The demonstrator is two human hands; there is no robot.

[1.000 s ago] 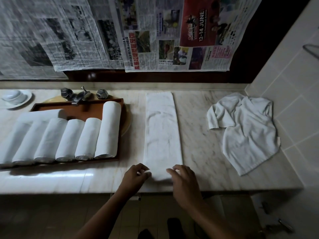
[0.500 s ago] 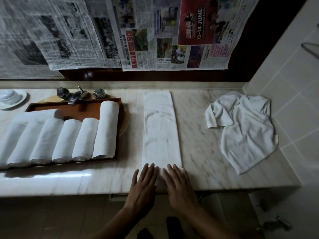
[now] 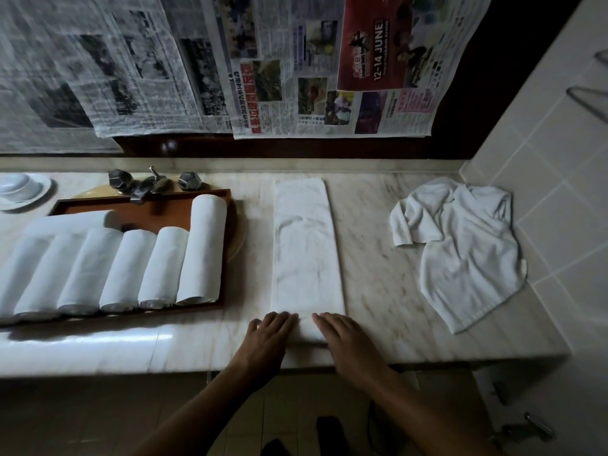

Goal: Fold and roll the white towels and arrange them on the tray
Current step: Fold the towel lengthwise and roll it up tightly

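At the near edge of the surface (image 3: 378, 264) we are pressing our left hand (image 3: 268, 340) and right hand (image 3: 350, 343) down on the near end of the folded towel (image 3: 307, 251), one at each near corner. Each grip is lying spread and flat, fingers pointing away from us, pinching nothing. Between the hands the cloth seems to be bunching into the first turn of a roll, though the blur there is leaving us unsure.

The towel is lying as a long narrow strip running from the near edge towards the far edge, just right of the tray (image 3: 138, 213). We are judging it light, soft and limp, and likely to slide or skew on the polished stone if one side is pushed harder. The place to hold is the near end, across its full width, with even palm pressure.

To the left, the rolled towels (image 3: 200, 251) are lying side by side in the tray, with one more crosswise behind them. Towards the right edge a crumpled towel (image 3: 460, 251) is waiting, well apart from the strip.

The surface is looking like glossy pale marble. At the far left a tap (image 3: 148, 187) and a dish (image 3: 19, 192) are standing. Behind them newspaper sheets (image 3: 263, 77) are hanging over a dark wall, and a tiled wall (image 3: 543, 153) is closing the right side.
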